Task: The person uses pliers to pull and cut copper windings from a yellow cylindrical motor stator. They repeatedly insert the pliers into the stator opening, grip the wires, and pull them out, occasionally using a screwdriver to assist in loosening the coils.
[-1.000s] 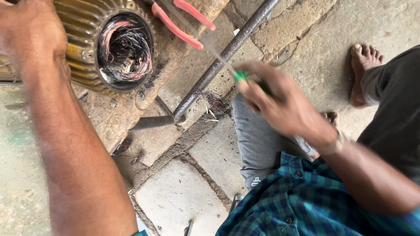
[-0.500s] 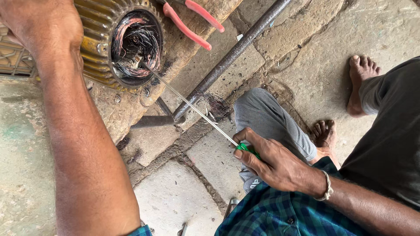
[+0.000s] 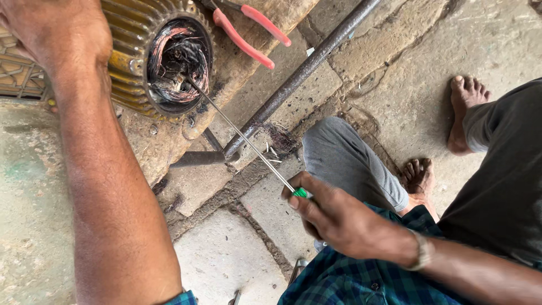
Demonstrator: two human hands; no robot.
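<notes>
One ribbed motor housing (image 3: 135, 56) rests on a stone-slab floor (image 3: 226, 260), the left hand (image 3: 56, 34) pressed flat on it. The right hand (image 3: 339, 217) grips one green-handled screwdriver (image 3: 248, 141), its tip seemingly inside the housing's windings. One pair of red pliers (image 3: 248, 31) and one metal pipe (image 3: 305, 70) lie beside the housing.

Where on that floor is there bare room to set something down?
Bare stone lies below the long metal bar, between the left forearm and the right hand, and top right beyond the bare foot. It is crowded around the motor housing, red pliers and screwdriver.
</notes>
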